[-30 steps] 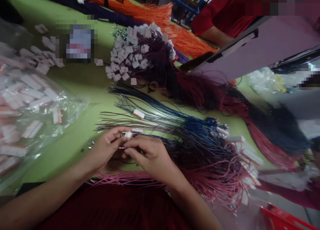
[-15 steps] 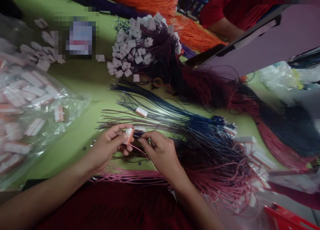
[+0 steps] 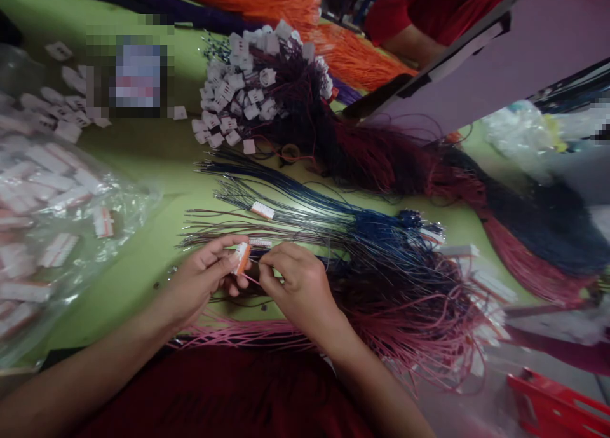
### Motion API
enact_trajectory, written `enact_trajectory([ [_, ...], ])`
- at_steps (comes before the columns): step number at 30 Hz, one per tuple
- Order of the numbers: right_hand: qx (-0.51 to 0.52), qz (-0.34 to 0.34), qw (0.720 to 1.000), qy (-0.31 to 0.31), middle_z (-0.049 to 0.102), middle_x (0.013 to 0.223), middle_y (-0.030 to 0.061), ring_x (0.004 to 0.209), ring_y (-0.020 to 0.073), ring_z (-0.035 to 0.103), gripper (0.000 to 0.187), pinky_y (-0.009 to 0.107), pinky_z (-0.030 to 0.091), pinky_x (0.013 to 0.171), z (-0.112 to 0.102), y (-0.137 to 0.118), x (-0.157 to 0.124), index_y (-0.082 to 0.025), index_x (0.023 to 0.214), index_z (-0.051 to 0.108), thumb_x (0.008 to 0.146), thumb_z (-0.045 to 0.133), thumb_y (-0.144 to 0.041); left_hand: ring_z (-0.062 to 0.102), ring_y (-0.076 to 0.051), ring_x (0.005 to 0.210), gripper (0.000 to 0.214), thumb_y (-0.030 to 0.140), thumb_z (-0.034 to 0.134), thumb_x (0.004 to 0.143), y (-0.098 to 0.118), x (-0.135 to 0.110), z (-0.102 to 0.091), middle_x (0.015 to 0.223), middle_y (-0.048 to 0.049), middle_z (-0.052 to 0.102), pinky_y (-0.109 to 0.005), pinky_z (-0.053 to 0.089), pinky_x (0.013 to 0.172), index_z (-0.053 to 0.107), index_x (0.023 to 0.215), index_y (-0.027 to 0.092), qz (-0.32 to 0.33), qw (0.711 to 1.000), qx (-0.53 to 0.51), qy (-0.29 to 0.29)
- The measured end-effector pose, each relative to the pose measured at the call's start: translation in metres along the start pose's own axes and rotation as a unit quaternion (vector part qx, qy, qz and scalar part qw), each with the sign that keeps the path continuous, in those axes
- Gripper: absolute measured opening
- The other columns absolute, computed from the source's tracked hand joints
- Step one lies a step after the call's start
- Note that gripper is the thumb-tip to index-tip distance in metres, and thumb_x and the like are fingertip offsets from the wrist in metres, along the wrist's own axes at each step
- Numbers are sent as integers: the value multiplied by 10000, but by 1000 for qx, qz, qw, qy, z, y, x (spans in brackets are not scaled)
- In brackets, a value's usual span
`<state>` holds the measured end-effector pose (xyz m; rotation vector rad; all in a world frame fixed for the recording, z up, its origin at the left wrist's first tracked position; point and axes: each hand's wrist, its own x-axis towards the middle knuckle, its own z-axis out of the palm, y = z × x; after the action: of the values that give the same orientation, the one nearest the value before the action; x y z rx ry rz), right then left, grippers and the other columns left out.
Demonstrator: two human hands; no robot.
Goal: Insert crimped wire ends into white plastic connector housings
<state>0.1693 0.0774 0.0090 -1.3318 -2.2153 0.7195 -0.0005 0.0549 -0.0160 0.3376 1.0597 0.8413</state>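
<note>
My left hand (image 3: 212, 269) is closed around a white and orange wire connector (image 3: 243, 259), pinching it between thumb and fingers. A pink wire (image 3: 252, 279) runs out of the connector toward my right hand. Close to the connector's orange side, my right hand (image 3: 298, 276) pinches a thin wire; its tip lies near the connector, and I cannot tell whether it has entered. Just behind my hands lies another connector (image 3: 260, 242), and farther back a white and orange connector (image 3: 262, 210) rests on the spread wires.
Blue wires (image 3: 286, 184) and pink wires (image 3: 267, 332) fan across the green table (image 3: 143, 234). At left is a clear bag (image 3: 128, 203) of connectors. White plugs (image 3: 223, 95) on dark wires sit behind. A co-worker's arm (image 3: 414, 44) shows beyond a panel (image 3: 457, 75).
My right hand has come closer to the connector, bringing the thin wire near its orange side. My left hand keeps its hold. The whole view has shifted slightly.
</note>
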Motion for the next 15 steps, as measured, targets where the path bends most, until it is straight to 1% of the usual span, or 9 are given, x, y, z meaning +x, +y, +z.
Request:
enact_trajectory([
  [4,-18,3,999,-27,623,668,20,644,120,552,174,251,396,647,0,1,2,-166,650,646,796,559,-124,611,-103,570,375,294,680,764,-1,1,0,782,-1,655,-202,462,496,584,1110,186,6,1000,20,4],
  [9,-44,7,997,-60,627,657,9,649,125,549,172,263,360,653,0,3,7,-174,640,632,782,553,-119,611,-113,583,356,287,680,761,0,2,0,740,13,645,-236,501,550,596,1093,188,45,996,71,19],
  [15,-39,17,996,-80,609,624,-11,605,110,519,196,261,327,650,2,2,10,-178,617,592,790,530,-111,605,-118,571,346,321,683,752,1,4,2,720,3,657,-248,508,558,610,1054,169,72,989,123,37],
])
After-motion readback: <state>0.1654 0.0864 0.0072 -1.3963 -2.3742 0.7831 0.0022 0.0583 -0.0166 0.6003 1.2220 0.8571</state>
